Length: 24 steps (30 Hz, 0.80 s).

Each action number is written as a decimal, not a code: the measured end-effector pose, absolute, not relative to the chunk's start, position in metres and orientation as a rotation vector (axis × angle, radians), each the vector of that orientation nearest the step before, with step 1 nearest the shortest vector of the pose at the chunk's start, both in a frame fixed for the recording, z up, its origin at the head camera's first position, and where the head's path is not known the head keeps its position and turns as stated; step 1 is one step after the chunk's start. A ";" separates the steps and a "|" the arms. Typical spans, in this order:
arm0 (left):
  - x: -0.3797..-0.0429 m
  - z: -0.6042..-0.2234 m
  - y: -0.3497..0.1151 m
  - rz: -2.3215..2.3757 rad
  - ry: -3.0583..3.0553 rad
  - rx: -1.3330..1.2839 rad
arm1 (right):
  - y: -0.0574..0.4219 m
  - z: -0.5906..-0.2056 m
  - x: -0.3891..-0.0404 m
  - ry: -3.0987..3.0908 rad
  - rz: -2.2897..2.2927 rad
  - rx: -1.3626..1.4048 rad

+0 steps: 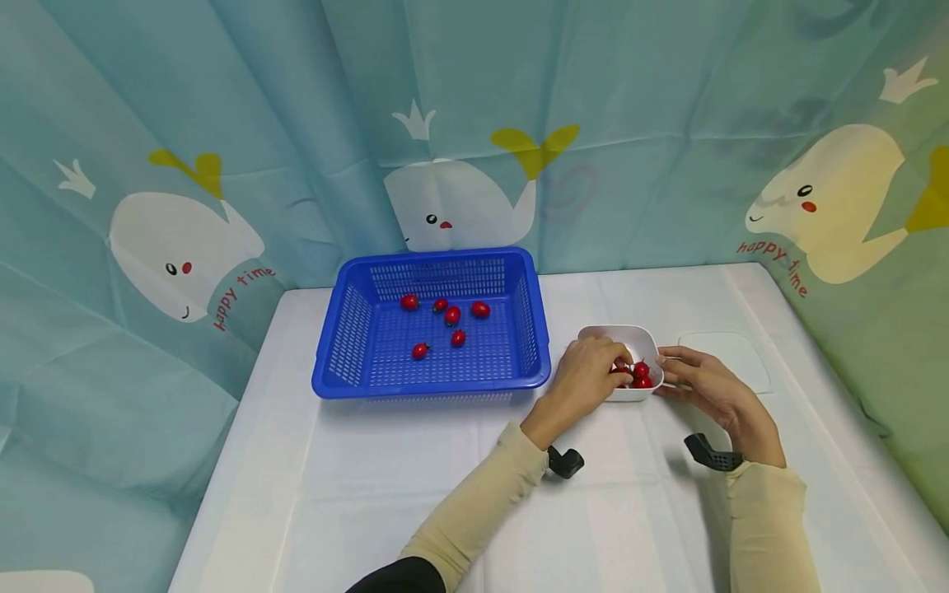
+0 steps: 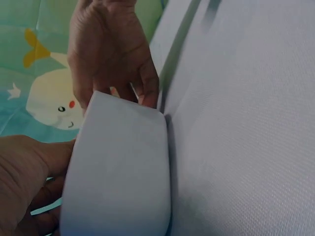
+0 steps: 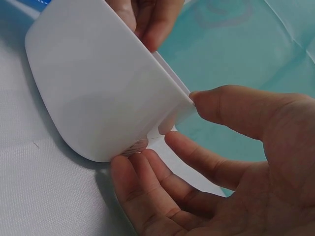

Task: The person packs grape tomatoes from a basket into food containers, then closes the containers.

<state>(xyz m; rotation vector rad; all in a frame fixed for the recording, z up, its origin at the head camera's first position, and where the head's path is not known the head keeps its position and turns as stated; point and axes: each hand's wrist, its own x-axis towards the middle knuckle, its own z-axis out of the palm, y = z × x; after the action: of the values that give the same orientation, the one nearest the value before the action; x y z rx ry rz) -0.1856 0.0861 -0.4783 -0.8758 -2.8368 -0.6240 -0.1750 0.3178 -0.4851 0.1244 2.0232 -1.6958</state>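
Note:
A white plastic box (image 1: 628, 395) stands on the table with several red cherry tomatoes (image 1: 642, 376) inside. My left hand (image 1: 587, 375) reaches over its left rim, and its fingers and thumb pinch a cherry tomato among the others. In the left wrist view the box wall (image 2: 118, 167) hides those fingertips. On the box's right end is my right hand (image 1: 715, 395), holding it with thumb and curved fingers. The right wrist view has the right thumb (image 3: 231, 105) at the rim and the fingertips low against the end wall.
A blue perforated basket (image 1: 430, 391) stands left of the box, with several cherry tomatoes (image 1: 452, 315) spread on its floor. Behind the right hand lies a flat, pale lid (image 1: 730, 356). A whale-print curtain (image 1: 460, 82) hangs along the table's back and sides.

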 end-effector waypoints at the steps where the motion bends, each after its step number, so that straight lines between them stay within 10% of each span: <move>1: -0.185 -0.478 0.085 -0.641 -2.831 -0.878 | 0.317 -0.485 -0.175 2.024 -1.693 0.125; 24: -0.162 -0.457 0.065 -0.957 -2.841 -0.983 | 0.319 -0.488 -0.176 1.992 -1.733 0.106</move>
<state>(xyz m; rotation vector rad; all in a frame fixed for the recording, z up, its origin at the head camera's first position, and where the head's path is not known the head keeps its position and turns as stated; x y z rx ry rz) -0.1624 0.0651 -0.4569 -0.9826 -2.8412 -0.9570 -0.1764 0.3194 -0.4882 0.1062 1.9923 -1.7334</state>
